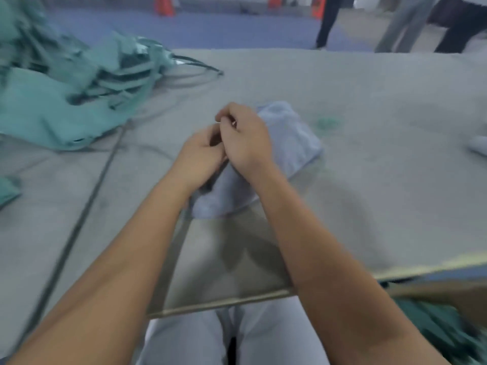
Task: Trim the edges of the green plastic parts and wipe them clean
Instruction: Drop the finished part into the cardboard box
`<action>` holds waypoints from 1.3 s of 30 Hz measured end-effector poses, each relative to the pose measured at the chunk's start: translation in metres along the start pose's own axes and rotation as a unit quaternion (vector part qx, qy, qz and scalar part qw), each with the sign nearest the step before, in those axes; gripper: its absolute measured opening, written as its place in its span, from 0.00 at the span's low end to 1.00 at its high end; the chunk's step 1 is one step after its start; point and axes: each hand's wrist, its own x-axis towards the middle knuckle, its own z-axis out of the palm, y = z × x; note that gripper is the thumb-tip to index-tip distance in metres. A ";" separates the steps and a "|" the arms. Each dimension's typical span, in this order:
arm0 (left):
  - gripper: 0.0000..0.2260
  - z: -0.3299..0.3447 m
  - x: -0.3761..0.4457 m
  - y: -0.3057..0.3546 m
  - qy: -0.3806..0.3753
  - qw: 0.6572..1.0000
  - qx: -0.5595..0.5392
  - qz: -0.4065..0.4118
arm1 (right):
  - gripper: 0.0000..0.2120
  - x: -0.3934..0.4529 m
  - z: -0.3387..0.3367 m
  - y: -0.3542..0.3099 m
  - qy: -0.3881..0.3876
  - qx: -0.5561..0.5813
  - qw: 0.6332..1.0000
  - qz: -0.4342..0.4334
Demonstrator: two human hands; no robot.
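My left hand and my right hand meet over the middle of the grey table, fingers curled and touching each other. A small thin object seems pinched at the right fingertips; blur hides what it is. A pale blue cloth lies bunched under and behind both hands. A heap of green plastic parts fills the far left of the table, away from both hands.
A dark cable runs diagonally across the left of the table. More green pieces lie below the table edge at the lower right. People's legs and orange cones stand on the blue floor beyond.
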 end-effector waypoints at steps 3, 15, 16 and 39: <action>0.15 -0.003 -0.004 -0.020 -0.032 0.998 0.046 -0.009 | 0.07 -0.003 0.009 0.007 0.018 -0.039 0.998 -0.040; 0.08 0.007 0.011 -0.012 -0.018 0.975 0.215 0.042 | 0.07 -0.001 -0.020 0.015 0.180 -0.026 0.981 -0.063; 0.09 0.008 0.018 -0.009 0.034 0.985 0.165 0.036 | 0.05 -0.001 -0.022 0.015 0.196 -0.030 0.977 -0.078; 0.14 -0.049 0.023 -0.054 0.272 0.947 -0.134 -0.106 | 0.24 0.079 -0.102 0.023 0.295 -0.061 0.950 0.086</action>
